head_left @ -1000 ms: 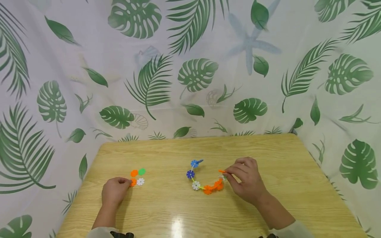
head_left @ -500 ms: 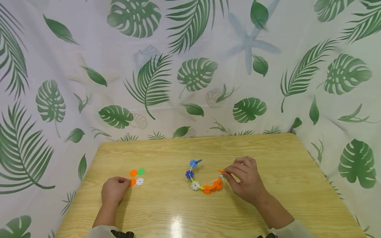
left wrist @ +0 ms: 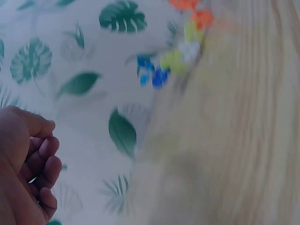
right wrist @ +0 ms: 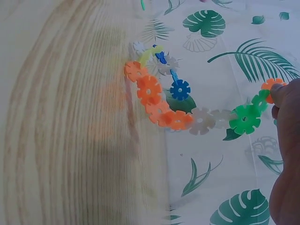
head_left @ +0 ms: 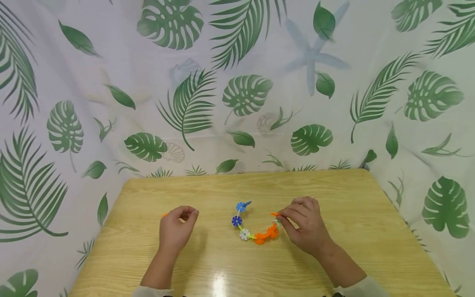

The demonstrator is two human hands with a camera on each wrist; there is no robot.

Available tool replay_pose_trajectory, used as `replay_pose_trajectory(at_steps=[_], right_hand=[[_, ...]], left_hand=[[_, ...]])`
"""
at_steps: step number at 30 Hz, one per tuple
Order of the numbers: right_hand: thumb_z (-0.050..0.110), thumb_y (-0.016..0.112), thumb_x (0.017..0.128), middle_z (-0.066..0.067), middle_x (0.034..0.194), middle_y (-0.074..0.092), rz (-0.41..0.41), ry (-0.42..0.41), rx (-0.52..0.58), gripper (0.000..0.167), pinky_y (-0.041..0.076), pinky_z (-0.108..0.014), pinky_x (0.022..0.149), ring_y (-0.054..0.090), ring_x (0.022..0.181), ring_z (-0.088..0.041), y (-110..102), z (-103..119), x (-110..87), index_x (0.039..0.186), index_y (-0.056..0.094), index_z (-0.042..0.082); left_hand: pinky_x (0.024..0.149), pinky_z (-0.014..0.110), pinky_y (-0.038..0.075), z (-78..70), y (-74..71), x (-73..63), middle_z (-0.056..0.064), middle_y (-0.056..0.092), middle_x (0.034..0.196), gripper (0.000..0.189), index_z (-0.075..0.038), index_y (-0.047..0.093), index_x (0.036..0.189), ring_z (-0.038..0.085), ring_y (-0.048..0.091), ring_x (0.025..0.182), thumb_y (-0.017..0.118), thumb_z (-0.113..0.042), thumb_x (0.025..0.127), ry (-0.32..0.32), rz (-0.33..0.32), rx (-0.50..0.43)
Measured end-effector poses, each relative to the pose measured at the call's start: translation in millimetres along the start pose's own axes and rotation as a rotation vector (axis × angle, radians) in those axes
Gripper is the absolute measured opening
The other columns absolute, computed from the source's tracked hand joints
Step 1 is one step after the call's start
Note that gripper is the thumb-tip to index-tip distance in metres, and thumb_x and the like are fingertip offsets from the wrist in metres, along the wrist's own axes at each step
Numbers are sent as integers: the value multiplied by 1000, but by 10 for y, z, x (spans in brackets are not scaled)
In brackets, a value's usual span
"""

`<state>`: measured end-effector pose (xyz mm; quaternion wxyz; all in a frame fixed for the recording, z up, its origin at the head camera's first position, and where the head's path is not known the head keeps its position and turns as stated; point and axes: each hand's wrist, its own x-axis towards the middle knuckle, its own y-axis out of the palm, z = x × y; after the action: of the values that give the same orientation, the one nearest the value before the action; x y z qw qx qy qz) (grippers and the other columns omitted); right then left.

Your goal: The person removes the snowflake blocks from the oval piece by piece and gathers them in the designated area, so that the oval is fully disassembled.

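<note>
My right hand (head_left: pixel 305 226) pinches an orange snowflake disc (right wrist: pixel 273 88) at one end of a chain of interlocking snowflake discs (head_left: pixel 260 238). In the right wrist view the chain curves through green discs (right wrist: pixel 245 119), whitish discs and several orange ones to yellow and blue discs (right wrist: pixel 180 90). It hangs from the right hand in an arc. My left hand (head_left: pixel 176 229) hovers left of the chain, apart from it. Its fingers (left wrist: pixel 47 172) are curled, thumb and forefinger close together, with nothing visible between them. One loose orange disc (head_left: pixel 164 215) peeks out behind the left hand.
The wooden table (head_left: pixel 230 264) lies under both hands. Behind it and at both sides hangs a white cloth (head_left: pixel 256 53) printed with green leaves. The left hand covers the spot where other loose discs lay.
My left hand has left the loose discs, moving right and slightly up, and now blocks most of them from the head view. The right hand and the chain have hardly moved.
</note>
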<state>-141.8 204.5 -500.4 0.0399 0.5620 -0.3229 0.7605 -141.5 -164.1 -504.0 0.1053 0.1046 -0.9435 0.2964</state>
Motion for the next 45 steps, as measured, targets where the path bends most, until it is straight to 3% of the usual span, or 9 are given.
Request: replay_pose_trajectory(at_steps=[5, 9, 15, 19, 25, 36, 40, 45], right_hand=[[32, 68, 103, 2, 85, 74, -1, -21, -8, 27, 36, -50, 83, 58, 88, -30, -2, 23, 16, 89, 79, 11], [32, 69, 102, 2, 85, 74, 6, -35, -18, 27, 36, -50, 84, 59, 88, -29, -7, 35, 42, 90, 80, 11], [36, 65, 104, 4, 86, 74, 43, -45, -42, 31, 37, -50, 85, 59, 90, -27, -6, 61, 75, 91, 80, 13], [37, 65, 104, 4, 86, 74, 51, -51, -45, 32, 37, -51, 86, 59, 90, -27, 5, 64, 87, 92, 80, 13], [37, 64, 104, 4, 85, 74, 57, -80, -59, 34, 38, -52, 85, 61, 89, -27, 34, 78, 83, 91, 80, 11], [37, 67, 103, 2, 86, 75, 54, -93, -61, 32, 38, -51, 85, 62, 89, -26, 43, 99, 100, 93, 81, 10], [44, 65, 103, 0, 92, 76, 83, -20, -49, 38, 37, -54, 87, 60, 93, -28, 38, 107, 34, 102, 80, 9], [55, 68, 97, -3, 113, 74, 225, 157, -15, 54, 33, -61, 96, 57, 109, -30, 51, 119, -116, 123, 73, 8]], left_hand=[[64, 30, 50, -382, 233, -44, -11, 68, 83, 5, -20, 78, 93, 12, 61, 78, 79, -25, 95, 156, 92, -130], [72, 33, 53, -599, 422, -45, -15, 68, 87, 5, -19, 78, 96, 11, 62, 82, 79, -23, 95, 276, 173, -171], [80, 34, 53, -803, 667, -58, -13, 71, 97, 10, -19, 79, 104, 17, 64, 92, 80, -21, 94, 389, 294, -160], [85, 35, 54, -908, 784, -44, -10, 75, 105, 14, -20, 80, 108, 14, 65, 99, 79, -23, 95, 460, 343, -110], [87, 34, 54, -968, 868, -67, -10, 75, 107, 13, -20, 82, 106, 12, 65, 99, 80, -21, 94, 474, 384, -51], [83, 31, 55, -1001, 911, -87, -11, 77, 101, 6, -20, 82, 100, 14, 68, 93, 79, -21, 94, 513, 339, -54], [78, 32, 55, -999, 907, -93, -11, 77, 99, 6, -19, 81, 99, 12, 66, 91, 79, -22, 94, 522, 318, -52], [75, 28, 54, -984, 901, -93, -11, 77, 99, 6, -19, 81, 99, 10, 65, 92, 79, -22, 94, 528, 303, -55]])
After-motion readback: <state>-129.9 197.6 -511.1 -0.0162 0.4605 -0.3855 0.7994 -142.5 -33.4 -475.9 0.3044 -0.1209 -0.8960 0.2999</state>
